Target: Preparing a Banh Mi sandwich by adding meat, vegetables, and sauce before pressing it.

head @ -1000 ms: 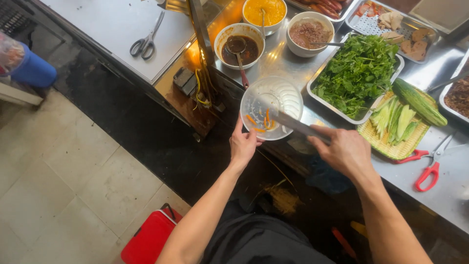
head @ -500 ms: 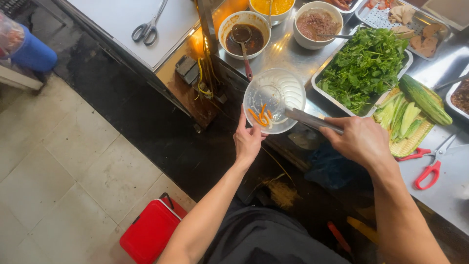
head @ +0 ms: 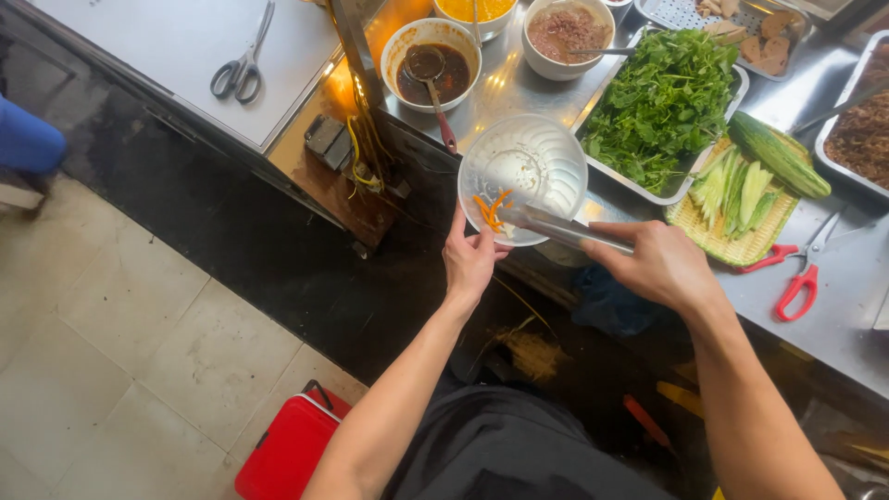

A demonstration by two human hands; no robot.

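My left hand [head: 470, 259] grips the near rim of a clear plastic bowl [head: 532, 157], held tilted above the steel counter's front edge. A few orange carrot shreds [head: 491, 209] lie at the bowl's low side. My right hand [head: 659, 264] is shut on metal tongs [head: 560, 226], whose tips reach into the bowl beside the shreds.
On the steel counter [head: 833, 315] stand a tray of green herbs [head: 662, 102], a woven tray of sliced cucumber [head: 741, 194], a dark sauce bowl with ladle [head: 431, 69], a minced meat bowl [head: 565, 32] and red scissors [head: 798, 278]. Grey scissors [head: 243, 67] lie far left. A red box [head: 292, 449] sits on the floor.
The bowl and both hands have stayed close to the counter edge; the tongs' tips have slid left to the carrot shreds at the bowl's low side.
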